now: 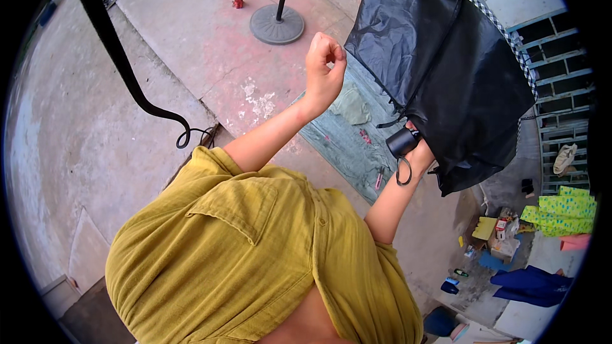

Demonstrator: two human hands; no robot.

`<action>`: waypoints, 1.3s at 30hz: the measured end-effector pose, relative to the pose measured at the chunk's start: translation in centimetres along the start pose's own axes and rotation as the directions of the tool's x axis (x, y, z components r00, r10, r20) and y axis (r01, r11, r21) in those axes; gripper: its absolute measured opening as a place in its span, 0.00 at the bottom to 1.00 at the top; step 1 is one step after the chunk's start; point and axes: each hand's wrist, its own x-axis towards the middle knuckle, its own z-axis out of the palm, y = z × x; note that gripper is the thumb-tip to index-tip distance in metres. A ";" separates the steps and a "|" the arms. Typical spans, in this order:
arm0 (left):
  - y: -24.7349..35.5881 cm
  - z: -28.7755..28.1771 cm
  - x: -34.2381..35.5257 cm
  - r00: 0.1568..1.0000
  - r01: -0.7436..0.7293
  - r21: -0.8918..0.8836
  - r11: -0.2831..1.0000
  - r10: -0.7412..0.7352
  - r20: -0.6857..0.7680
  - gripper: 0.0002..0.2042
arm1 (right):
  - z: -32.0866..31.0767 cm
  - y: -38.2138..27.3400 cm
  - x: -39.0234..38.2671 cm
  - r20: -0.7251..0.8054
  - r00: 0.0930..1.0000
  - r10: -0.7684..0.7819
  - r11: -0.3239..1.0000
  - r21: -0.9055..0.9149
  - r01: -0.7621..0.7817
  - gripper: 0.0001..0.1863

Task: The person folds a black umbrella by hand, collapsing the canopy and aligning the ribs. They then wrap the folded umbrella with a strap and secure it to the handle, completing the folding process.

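A black umbrella (472,83) with a black-and-white checkered border hangs partly folded on the right, its canopy loose and creased. My right hand (421,154) is closed around its short black handle (401,143), from which a wrist loop dangles. Part of that hand is hidden behind the handle and canopy. Farther left and higher, my left hand (325,73) is curled in a pinch at the canopy's left corner. The fingertips meet the fabric edge there, though the exact grip is small and partly hidden.
A low table with a worn green top (344,146) bears a cloth (350,105) and small pink items. Beyond are a round stand base (277,25) and a red figurine (238,0). A black curved strap (121,64) hangs at left; barred metalwork (564,83) and clutter lie right.
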 end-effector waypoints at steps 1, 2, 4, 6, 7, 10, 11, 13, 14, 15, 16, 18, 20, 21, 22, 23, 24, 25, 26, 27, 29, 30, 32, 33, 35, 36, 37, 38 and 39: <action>-0.6 -0.6 -0.2 1.000 -0.022 0.040 0.999 0.021 0.021 0.08 | 0.0 0.0 0.0 -0.007 1.000 -0.018 1.000 -0.019 0.018 0.07; -1.1 -0.8 -0.4 0.998 -0.043 0.080 0.996 0.039 0.048 0.08 | -0.2 0.1 0.1 -0.020 0.999 -0.026 0.999 -0.030 0.026 0.07; 0.1 -0.8 1.2 0.871 0.460 -0.342 0.820 -0.491 -0.005 0.12 | -0.4 0.1 0.6 0.025 0.999 0.026 0.999 0.023 -0.026 0.08; 2.5 -0.7 3.8 0.564 0.781 -0.459 0.423 -0.793 0.230 0.21 | -0.8 -0.4 1.2 0.124 0.984 0.129 0.983 0.117 -0.144 0.09; 1.2 -1.4 4.7 0.546 0.834 -0.349 0.427 -0.728 0.414 0.18 | -0.5 -0.7 1.5 0.201 0.961 0.190 0.961 0.163 -0.224 0.09; -2.3 -3.2 5.7 0.639 0.767 -0.414 0.491 -0.644 0.420 0.16 | 0.2 -1.0 2.3 0.382 0.892 0.242 0.926 0.184 -0.331 0.10; -3.7 -3.4 5.7 0.664 0.728 -0.500 0.470 -0.666 0.340 0.16 | 0.4 -1.0 2.8 0.412 0.893 0.184 0.959 0.124 -0.255 0.14; -2.5 -3.6 5.6 0.727 0.625 -0.443 0.643 -0.686 0.030 0.17 | 0.7 -1.0 4.5 0.349 0.909 0.230 0.939 0.167 -0.301 0.10; -2.3 -4.2 5.4 0.820 0.503 -0.339 0.795 -0.563 -0.102 0.16 | 1.0 -0.8 5.0 0.331 0.904 0.269 0.929 0.158 -0.335 0.10; -1.5 -4.6 5.1 0.889 0.372 -0.329 0.868 -0.435 -0.142 0.13 | 1.2 -0.6 5.4 0.309 0.901 0.306 0.919 0.152 -0.364 0.10; -0.1 -4.9 4.5 0.940 0.289 -0.297 0.910 -0.328 -0.089 0.10 | 1.2 0.2 5.4 0.358 0.893 0.274 0.940 0.095 -0.326 0.09; 3.9 -4.3 4.0 0.982 0.188 -0.257 0.948 -0.186 0.033 0.07 | 2.1 1.0 4.7 0.309 0.888 0.341 0.938 -0.052 -0.342 0.07; 6.9 -3.5 3.6 0.989 0.127 -0.175 0.976 -0.111 0.100 0.08 | 3.1 1.9 4.1 0.297 0.867 0.399 0.906 -0.272 -0.324 0.10; 7.6 -3.1 3.3 0.992 0.082 -0.155 0.985 -0.066 0.105 0.09 | 3.6 2.7 3.8 0.271 0.874 0.404 0.863 -0.430 -0.266 0.11; 8.3 -3.0 2.9 0.990 0.089 -0.152 0.984 -0.071 0.121 0.09 | 4.1 2.9 4.0 0.276 0.875 0.396 0.761 -0.632 -0.145 0.10; 9.1 -3.2 2.5 0.989 0.088 -0.136 0.987 -0.071 0.126 0.09 | 5.2 2.8 4.1 0.296 0.868 0.399 0.614 -0.789 -0.013 0.10; 9.6 -3.1 2.4 0.988 0.087 -0.135 0.987 -0.068 0.138 0.09 | 5.3 4.8 4.2 0.418 0.902 0.111 0.472 -0.820 0.323 0.12; 9.9 -2.9 2.2 0.986 0.094 -0.144 0.985 -0.072 0.153 0.09 | 4.6 6.0 4.5 0.527 0.843 -0.102 0.395 -0.757 0.521 0.18; 9.9 -3.0 1.6 0.983 0.105 -0.145 0.984 -0.081 0.162 0.09 | 4.8 6.2 4.2 0.610 0.732 -0.303 0.252 -0.690 0.679 0.25; 9.9 -3.0 1.4 0.981 0.115 -0.145 0.983 -0.090 0.170 0.10 | 5.6 6.5 4.6 0.498 0.805 -0.323 0.390 -0.705 0.593 0.26; 9.9 -3.0 1.5 0.970 0.207 -0.204 0.957 -0.174 0.168 0.12 | 5.3 6.4 3.4 0.528 0.616 -0.585 0.341 -0.529 0.777 0.28; 9.7 -3.2 1.6 0.963 0.255 -0.244 0.936 -0.223 0.152 0.13 | 5.2 5.9 3.0 0.576 0.636 -0.513 0.273 -0.593 0.757 0.29; 9.6 -3.4 1.7 0.985 0.155 -0.189 0.970 -0.139 0.098 0.17 | 4.8 6.6 3.2 0.662 0.648 -0.376 0.034 -0.689 0.724 0.29; 9.7 -3.4 1.6 0.997 0.006 -0.085 0.996 0.000 0.072 0.19 | 4.8 6.8 3.3 0.690 0.658 -0.300 -0.093 -0.708 0.700 0.29; 9.7 -3.6 1.7 0.979 -0.182 -0.028 0.983 0.184 0.093 0.25 | 5.0 6.6 3.2 0.606 0.699 -0.379 0.000 -0.755 0.655 0.26; 10.3 -3.6 1.7 0.963 -0.241 0.030 0.970 0.235 0.132 0.26 | 5.1 6.3 3.1 0.561 0.718 -0.412 0.047 -0.774 0.632 0.24; 10.7 -3.4 1.7 0.943 -0.300 0.085 0.950 0.282 0.175 0.27 | 5.1 6.2 3.2 0.513 0.737 -0.441 0.096 -0.789 0.607 0.23; 10.8 -2.9 1.6 0.959 -0.248 0.022 0.969 0.242 0.150 0.28 | 5.2 6.0 3.2 0.503 0.744 -0.440 0.173 -0.766 0.619 0.21; 10.7 -2.7 1.6 0.985 -0.123 -0.060 0.991 0.129 0.116 0.29 | 5.3 5.6 2.9 0.450 0.780 -0.434 0.314 -0.737 0.599 0.21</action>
